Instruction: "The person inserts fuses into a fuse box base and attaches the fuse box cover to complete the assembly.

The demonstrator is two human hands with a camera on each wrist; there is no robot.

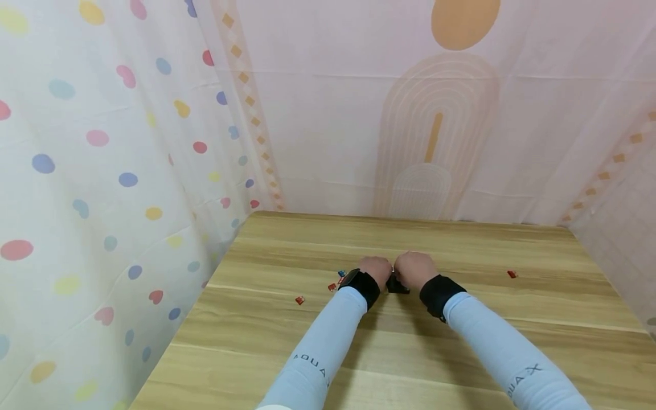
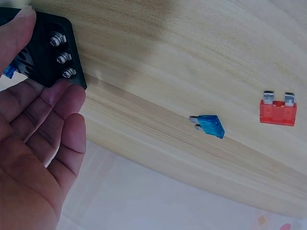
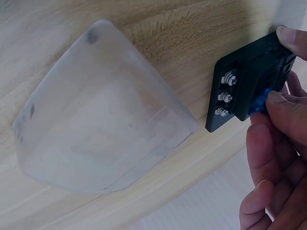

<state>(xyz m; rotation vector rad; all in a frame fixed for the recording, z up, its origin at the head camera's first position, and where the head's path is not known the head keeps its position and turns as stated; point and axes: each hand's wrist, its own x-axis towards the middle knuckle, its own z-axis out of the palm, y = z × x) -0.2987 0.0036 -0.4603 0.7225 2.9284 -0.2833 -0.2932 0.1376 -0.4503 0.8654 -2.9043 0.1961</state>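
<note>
Two bare hands work together near the centre of the head view, above a light wood-grained table (image 1: 461, 353). Between them, a black rectangular plastic fuse block with three silver screws (image 3: 225, 97) stands at the right of the right wrist view and the upper left of the left wrist view. The left hand (image 1: 376, 269) grips the block's edge between thumb and fingers. The right hand (image 1: 415, 269) pinches a translucent blue blade fuse (image 3: 259, 101) against the block; how deeply it is seated cannot be told. A clear, curved plastic cover (image 3: 100, 110) lies at the left of the right wrist view. A loose blue fuse (image 2: 211, 126) and a translucent red blade fuse with two metal prongs (image 2: 278, 114) lie apart at the right of the left wrist view. Another red fuse (image 1: 512, 274) lies alone toward the right of the head view.
</note>
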